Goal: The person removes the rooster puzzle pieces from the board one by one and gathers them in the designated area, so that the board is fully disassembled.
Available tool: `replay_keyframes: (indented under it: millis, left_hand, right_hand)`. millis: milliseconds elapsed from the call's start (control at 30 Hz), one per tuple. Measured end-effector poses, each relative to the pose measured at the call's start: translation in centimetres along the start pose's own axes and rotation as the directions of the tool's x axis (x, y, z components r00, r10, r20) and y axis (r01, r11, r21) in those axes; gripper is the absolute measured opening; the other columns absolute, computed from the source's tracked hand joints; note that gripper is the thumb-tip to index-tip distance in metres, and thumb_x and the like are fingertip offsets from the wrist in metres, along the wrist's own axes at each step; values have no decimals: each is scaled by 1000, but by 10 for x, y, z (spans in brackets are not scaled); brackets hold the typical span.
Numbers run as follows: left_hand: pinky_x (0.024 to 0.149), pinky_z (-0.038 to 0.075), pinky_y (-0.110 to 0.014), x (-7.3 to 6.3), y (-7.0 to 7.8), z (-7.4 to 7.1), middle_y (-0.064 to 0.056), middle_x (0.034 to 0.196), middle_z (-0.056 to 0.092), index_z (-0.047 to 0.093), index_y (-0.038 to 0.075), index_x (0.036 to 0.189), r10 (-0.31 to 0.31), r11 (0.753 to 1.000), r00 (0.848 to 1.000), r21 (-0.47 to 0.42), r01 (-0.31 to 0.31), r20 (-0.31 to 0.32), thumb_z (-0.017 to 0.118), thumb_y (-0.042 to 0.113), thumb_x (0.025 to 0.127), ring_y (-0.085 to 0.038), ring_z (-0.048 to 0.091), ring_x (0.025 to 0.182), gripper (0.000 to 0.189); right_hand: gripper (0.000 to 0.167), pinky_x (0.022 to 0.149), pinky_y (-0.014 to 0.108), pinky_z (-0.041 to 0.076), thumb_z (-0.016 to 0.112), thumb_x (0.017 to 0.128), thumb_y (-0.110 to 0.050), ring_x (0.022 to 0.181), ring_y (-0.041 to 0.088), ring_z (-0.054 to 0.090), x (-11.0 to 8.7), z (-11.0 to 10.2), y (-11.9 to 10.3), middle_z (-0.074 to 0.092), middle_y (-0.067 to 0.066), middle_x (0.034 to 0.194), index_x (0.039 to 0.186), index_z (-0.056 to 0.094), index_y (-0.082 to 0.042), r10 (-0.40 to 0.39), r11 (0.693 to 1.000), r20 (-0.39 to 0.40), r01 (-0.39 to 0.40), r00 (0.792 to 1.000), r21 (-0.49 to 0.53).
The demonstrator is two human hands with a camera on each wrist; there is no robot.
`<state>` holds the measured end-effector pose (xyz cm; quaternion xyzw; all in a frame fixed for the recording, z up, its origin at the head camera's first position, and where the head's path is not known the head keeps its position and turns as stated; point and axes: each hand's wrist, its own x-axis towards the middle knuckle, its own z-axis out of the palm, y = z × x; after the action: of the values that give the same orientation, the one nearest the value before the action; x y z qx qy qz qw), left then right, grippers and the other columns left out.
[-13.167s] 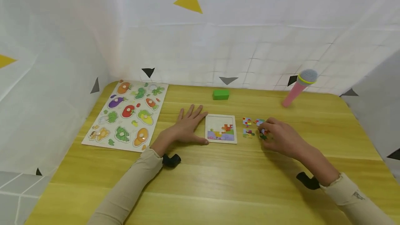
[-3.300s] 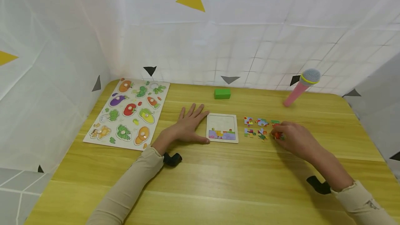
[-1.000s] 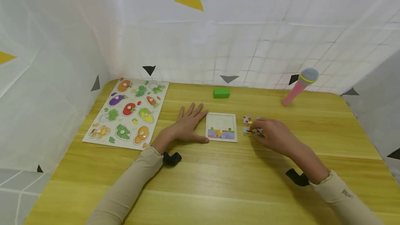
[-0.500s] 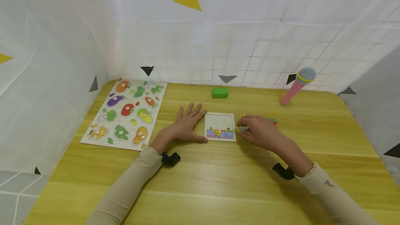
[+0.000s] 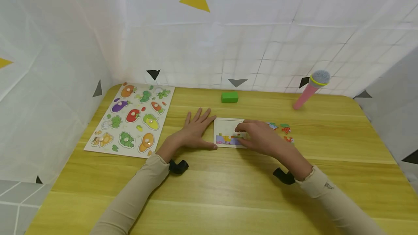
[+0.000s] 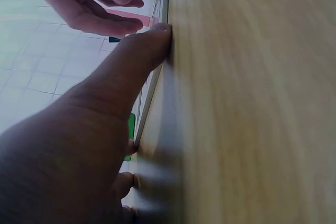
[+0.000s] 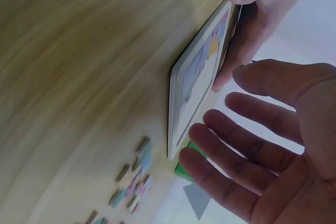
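Observation:
My left hand (image 5: 194, 132) lies flat with spread fingers, its thumb and index fingertips against the left edge of a small square jigsaw tray (image 5: 226, 126). A row of puzzle pieces (image 5: 224, 139), purple and yellow, fills the bottom of the tray. Over the tray's right side hovers my right hand (image 5: 261, 137), fingers loosely bent. The right wrist view shows nothing between its fingers (image 7: 231, 174). Loose jigsaw pieces (image 5: 286, 130) lie on the table right of the tray, partly hidden under the right hand in the head view.
A large vegetable peg puzzle board (image 5: 138, 128) lies at the left. Behind the tray sits a green block (image 5: 229, 97). A pink toy microphone (image 5: 305, 96) stands upright at the back right. White sheeting (image 5: 248, 46) hangs beyond the table's far edge.
An orange and green piece left the tray, and the loose pieces beside it became more numerous. My right hand then moved left from them to above the tray. The left hand stayed put.

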<state>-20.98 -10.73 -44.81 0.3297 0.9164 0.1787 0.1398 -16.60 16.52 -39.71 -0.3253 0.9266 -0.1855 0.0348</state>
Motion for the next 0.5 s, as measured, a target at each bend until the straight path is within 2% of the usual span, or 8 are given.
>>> replay_keyframes:
  millis: [267, 500]
  left_hand:
    - [114, -11, -62, 0, 2, -1, -9, 168, -3, 16, 18, 162, 6, 1000, 1000, -6, -6, -2, 68, 73, 79, -34, -11, 151, 112]
    - [114, -11, -62, 0, 2, -1, -9, 168, -3, 16, 19, 162, 2, 1000, 1000, -8, -2, -5, 68, 72, 80, -34, -12, 151, 111]
  right_hand:
    - [19, 71, 36, 54, 76, 89, -15, 83, 22, 66, 9, 7, -9, 68, 5, 100, 106, 73, -7, -42, 999, -5, 42, 999, 14]
    - [23, 77, 37, 54, 75, 89, -12, 87, 21, 66, 18, 13, -15, 67, 6, 104, 110, 72, -6, -60, 998, 10, 60, 998, 30]
